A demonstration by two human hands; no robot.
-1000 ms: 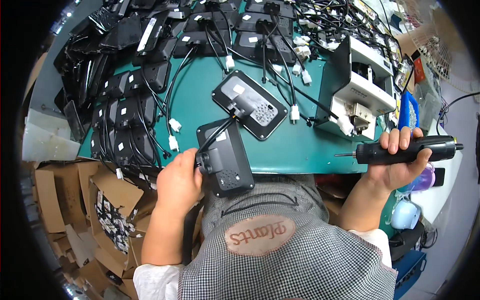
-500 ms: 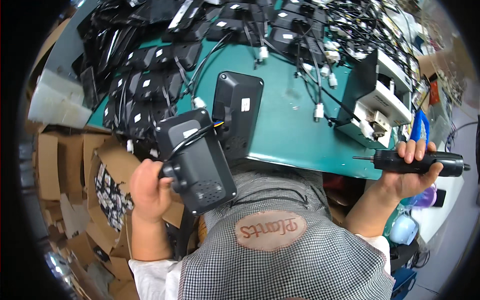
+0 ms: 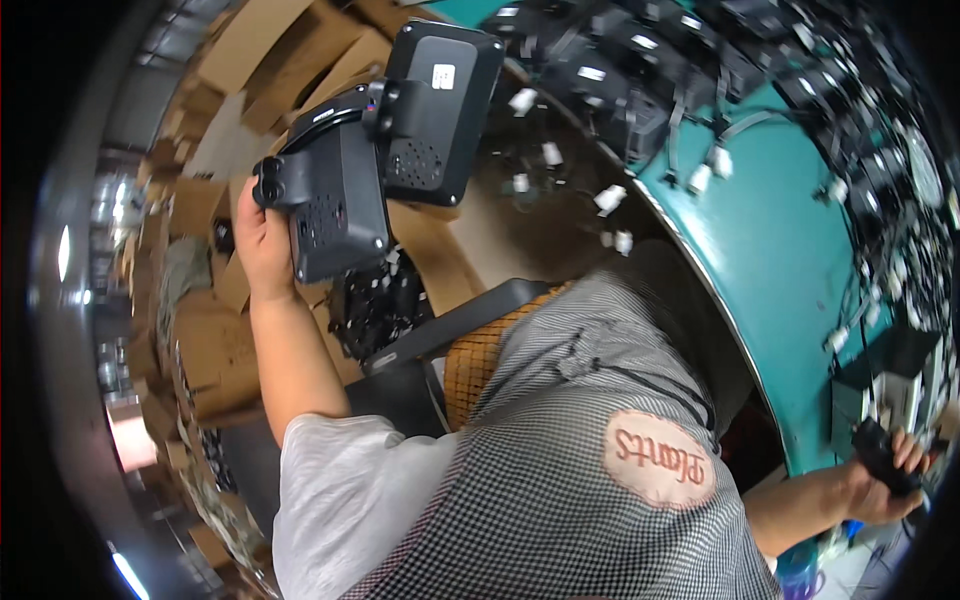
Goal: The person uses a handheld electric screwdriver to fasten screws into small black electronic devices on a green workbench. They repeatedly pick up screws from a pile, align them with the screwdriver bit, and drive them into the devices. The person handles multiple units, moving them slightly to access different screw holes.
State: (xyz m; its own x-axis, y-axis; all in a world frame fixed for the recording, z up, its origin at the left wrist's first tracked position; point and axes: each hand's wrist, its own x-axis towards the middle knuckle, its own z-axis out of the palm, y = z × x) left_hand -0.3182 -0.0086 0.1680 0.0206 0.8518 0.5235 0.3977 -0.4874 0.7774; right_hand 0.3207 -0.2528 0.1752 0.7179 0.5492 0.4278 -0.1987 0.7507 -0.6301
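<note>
My left hand (image 3: pixel 262 250) is closed on the edge of a black plastic unit (image 3: pixel 335 190) with rounded corners, a round knob-like mount and small speaker holes. A second, similar black unit (image 3: pixel 455 115) with a white label is beside it and partly overlaps it, and both are held up to the left of the table. How the two are joined is hidden from me. At the lower right, my right hand (image 3: pixel 865 495) is wrapped round a black electric screwdriver (image 3: pixel 880 450), partly blurred.
The green table (image 3: pixel 740 240) is to the right, its curved edge running toward me. Black units with white-plugged cables (image 3: pixel 650 90) crowd its far side. Cardboard boxes (image 3: pixel 215 340) fill the left, one holding small black parts (image 3: pixel 375 310). A chair armrest (image 3: pixel 455 325) is beside my lap.
My view has turned left. My left hand has carried both black units off the table toward the boxes. The screwdriver is still in my right hand, now tilted and lower in view.
</note>
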